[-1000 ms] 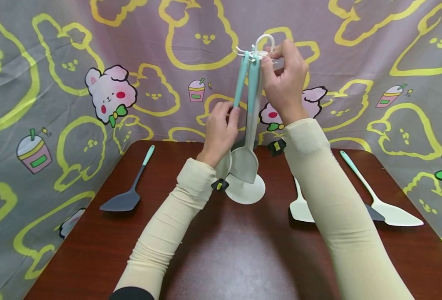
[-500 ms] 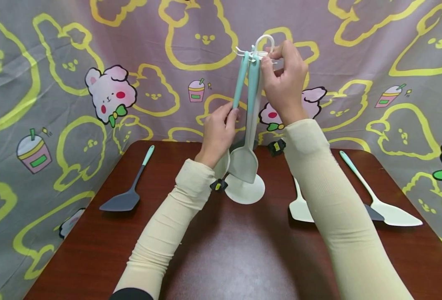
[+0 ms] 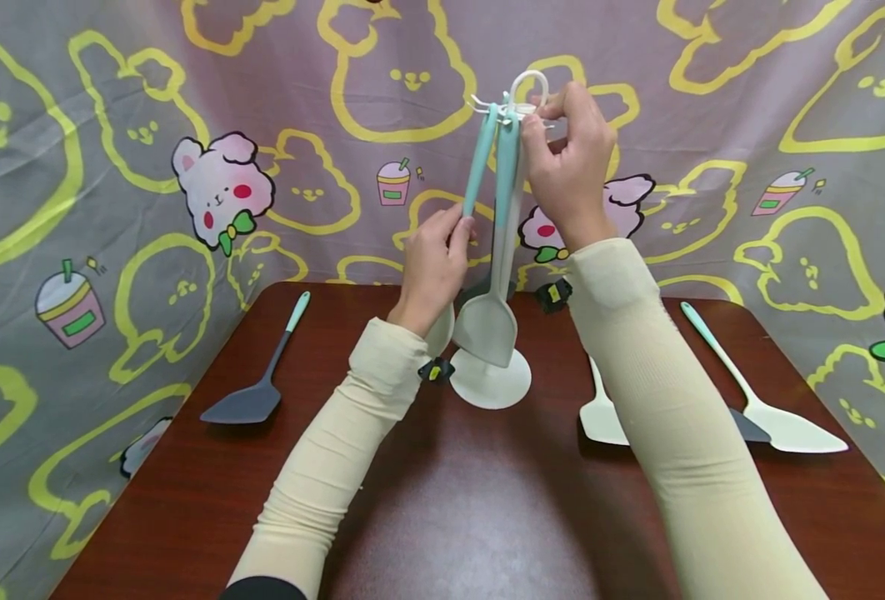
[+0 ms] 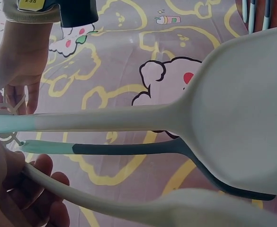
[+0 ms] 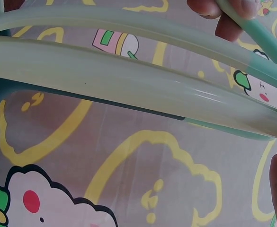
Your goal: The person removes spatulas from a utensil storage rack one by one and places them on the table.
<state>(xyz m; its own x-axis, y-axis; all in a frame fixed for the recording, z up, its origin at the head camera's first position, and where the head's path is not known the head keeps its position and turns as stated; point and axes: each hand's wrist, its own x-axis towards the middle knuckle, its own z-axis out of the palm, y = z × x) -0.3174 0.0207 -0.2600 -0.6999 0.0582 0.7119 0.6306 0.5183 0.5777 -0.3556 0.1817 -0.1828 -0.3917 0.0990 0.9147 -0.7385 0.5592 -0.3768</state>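
Observation:
A white utensil stand rises from a round base (image 3: 491, 379), with a ring of hooks (image 3: 513, 108) and a loop on top. My right hand (image 3: 570, 158) pinches the stand's top beside the loop. My left hand (image 3: 435, 262) grips a cream utensil with a teal handle (image 3: 480, 162), whose upper end is at the hooks. That utensil's rounded head (image 3: 441, 333) is partly hidden behind my left wrist. A cream spatula (image 3: 487, 329) with a teal handle hangs beside it. Behind that, the left wrist view shows a dark grey utensil (image 4: 129, 149) with a teal end.
On the brown table (image 3: 442, 517), a dark grey spatula (image 3: 243, 404) lies at the left. To the right lie a cream spatula (image 3: 602, 421), another cream spatula (image 3: 787, 427) and a grey head (image 3: 750, 427), partly behind my right sleeve. A patterned cloth (image 3: 300, 67) surrounds the table.
My left hand has shifted slightly left, tilting the teal-handled utensil a little away from the hanging spatula. The right hand stays in place on the stand's top.

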